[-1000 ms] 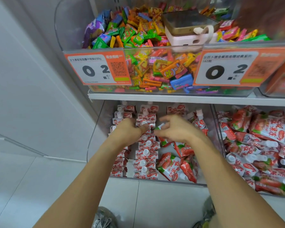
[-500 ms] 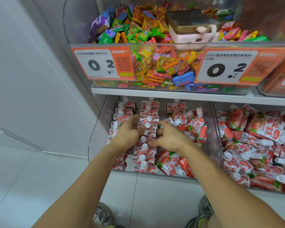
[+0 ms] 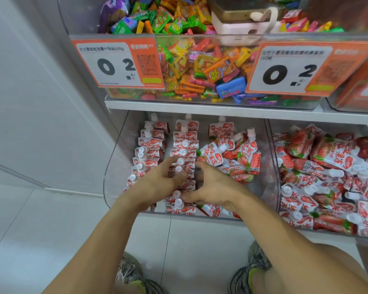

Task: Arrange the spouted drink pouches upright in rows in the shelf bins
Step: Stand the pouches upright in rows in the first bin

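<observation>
The spouted drink pouches point(image 3: 185, 143) standing in rows are white with red strawberry prints, red lettering and white caps; the loose pouches point(image 3: 327, 166) in the right bin show more red, with green leaf patches; the price tags point(image 3: 119, 64) are orange with white panels and black numerals; the candies point(image 3: 200, 66) above are a mix of orange, yellow, green, blue, pink and purple wrappers; the shoes point(image 3: 130, 274) are grey with yellow-green trim.

You're standing in a shop: orange price tags point(image 3: 118, 63) front clear shelf bins point(image 3: 115, 166) of loose sweets point(image 3: 200, 64) above and spouted drink pouches point(image 3: 327, 166) below.
</observation>
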The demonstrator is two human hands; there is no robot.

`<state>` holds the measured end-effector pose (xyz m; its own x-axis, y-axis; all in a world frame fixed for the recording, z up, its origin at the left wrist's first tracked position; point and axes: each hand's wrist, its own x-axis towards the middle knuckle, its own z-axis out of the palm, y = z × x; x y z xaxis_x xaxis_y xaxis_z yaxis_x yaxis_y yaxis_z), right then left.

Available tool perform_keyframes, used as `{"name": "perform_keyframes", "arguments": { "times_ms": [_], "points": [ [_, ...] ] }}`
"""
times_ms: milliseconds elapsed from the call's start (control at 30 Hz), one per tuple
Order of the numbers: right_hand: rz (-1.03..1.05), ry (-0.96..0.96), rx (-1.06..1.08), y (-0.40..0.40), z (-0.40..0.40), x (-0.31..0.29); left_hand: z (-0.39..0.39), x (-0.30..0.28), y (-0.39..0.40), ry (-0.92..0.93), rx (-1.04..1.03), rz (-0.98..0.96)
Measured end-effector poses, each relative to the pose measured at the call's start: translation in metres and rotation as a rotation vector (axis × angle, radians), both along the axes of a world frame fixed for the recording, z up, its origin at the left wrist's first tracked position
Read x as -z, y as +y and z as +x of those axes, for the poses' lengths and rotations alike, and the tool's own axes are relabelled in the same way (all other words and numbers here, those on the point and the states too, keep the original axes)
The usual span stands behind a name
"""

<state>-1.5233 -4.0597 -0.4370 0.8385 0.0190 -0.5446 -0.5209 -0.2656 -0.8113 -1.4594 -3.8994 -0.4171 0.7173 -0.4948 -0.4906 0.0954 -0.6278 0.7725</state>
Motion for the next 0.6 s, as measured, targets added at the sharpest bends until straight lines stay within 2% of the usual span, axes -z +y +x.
{"name": "perform_keyframes", "arguments": {
  "times_ms": [100,400,500,600],
  "points": [
    [-0.146,0.062,-0.119,0.005,-0.006,-0.006,-0.006,0.004,0.001,-0.031,0.043,0.026],
    [0.006,0.023,0.062,0.021,-0.013,0.002,-0.002,0.011,0.008,0.034,-0.022,0.003],
    [-0.152,-0.001,-0.043,0.018,-0.015,-0.005,-0.004,0.005,0.006,0.007,-0.016,0.032],
    [-0.493,-0.144,-0.2,0.008,-0.018,-0.023,-0.011,-0.007,0.005,-0.152,0.067,0.172]
  ]
}}
